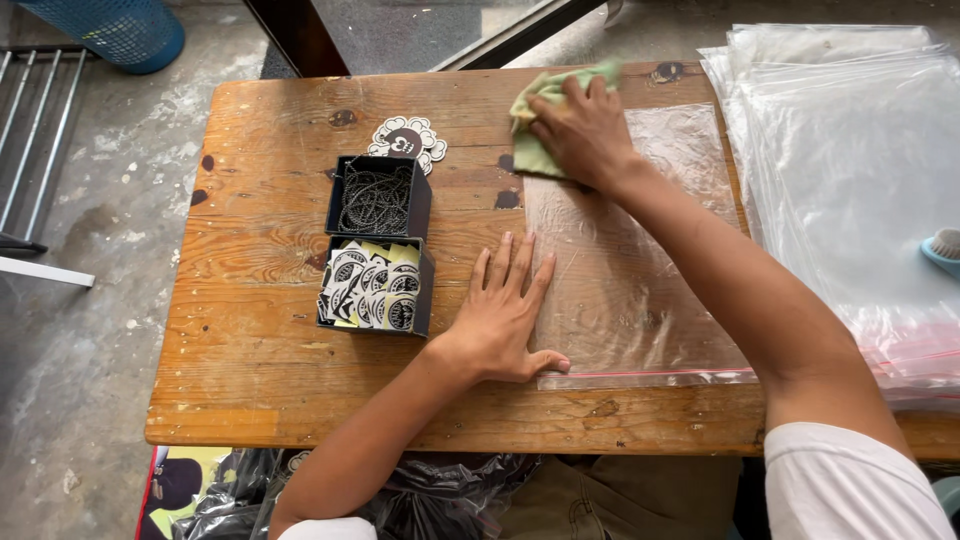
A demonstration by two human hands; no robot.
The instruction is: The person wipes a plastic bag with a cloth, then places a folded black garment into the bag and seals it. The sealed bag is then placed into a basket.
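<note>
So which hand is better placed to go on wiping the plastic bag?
Right hand: it already presses the green cloth at the bag's far end. Left hand lies flat, pinning the bag's edge.

Two hands, left point(503, 312) and right point(583, 128), one green cloth point(540, 100), one clear bag point(630, 270) lying flat, two black boxes point(378, 195) point(375, 285), one flower-shaped sticker point(408, 138), one stack of bags point(850, 180), one blue brush point(943, 247), one bench point(260, 250).
</note>
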